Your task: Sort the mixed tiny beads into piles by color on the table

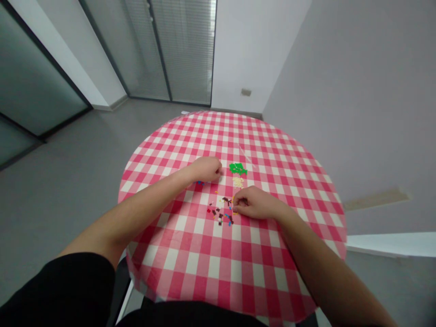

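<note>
Apparently picking through mixed small coloured pieces [220,215], just left of the right hand [254,202]; green pieces [237,168] right of the left hand [207,169]. Both hands curled narrow, contents cannot be told; next pick would call for a fine pinch

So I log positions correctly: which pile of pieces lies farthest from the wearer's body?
The green pile; the cream pile and the mixed, scattered pieces both lie nearer.

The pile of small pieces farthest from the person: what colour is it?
The farthest pile is bright green; it shows best in the head view.
</note>
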Demonstrator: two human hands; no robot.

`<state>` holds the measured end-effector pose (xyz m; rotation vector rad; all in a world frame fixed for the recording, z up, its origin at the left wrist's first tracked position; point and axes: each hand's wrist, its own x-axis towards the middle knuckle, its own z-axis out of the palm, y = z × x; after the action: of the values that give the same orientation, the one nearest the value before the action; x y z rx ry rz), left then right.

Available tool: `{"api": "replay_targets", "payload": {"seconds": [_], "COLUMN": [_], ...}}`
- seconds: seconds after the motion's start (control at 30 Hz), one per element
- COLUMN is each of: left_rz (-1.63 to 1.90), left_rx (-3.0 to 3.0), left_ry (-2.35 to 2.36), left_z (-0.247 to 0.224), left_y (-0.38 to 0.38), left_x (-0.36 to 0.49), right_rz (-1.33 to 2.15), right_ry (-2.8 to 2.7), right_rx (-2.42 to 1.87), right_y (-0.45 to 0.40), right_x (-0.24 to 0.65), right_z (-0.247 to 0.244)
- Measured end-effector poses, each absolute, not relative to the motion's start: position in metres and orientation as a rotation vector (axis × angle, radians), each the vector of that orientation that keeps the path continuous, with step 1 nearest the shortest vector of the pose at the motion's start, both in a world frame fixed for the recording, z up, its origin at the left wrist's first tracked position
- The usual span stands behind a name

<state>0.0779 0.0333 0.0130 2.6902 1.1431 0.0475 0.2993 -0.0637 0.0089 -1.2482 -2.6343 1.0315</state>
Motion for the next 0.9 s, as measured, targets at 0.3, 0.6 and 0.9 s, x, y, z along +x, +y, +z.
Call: {"api": "replay_targets", "payload": {"seconds": [0.3, 0.6, 0.9], "left_rz": [-0.014, 0.081, 0.101], "left_rx": [2.788, 2.763, 2.759], "left_ry": [1.191, 1.154, 1.148], "left_z": [0.015, 0.01, 0.007], "left_y": [0.038, 0.043, 0.045], "left_x": [0.081, 0.076, 0.075], "right_rz": [1.052, 1.037, 1.02], "right_ry": [-2.622, -2.625, -2.583], "right_rx": [-1.273, -1.299, -1.296], "right_y": [-0.064, -0.064, -0.063], "right_x": [0.298, 0.296, 0.296], "right_z": [0.012, 0.014, 0.011]}}
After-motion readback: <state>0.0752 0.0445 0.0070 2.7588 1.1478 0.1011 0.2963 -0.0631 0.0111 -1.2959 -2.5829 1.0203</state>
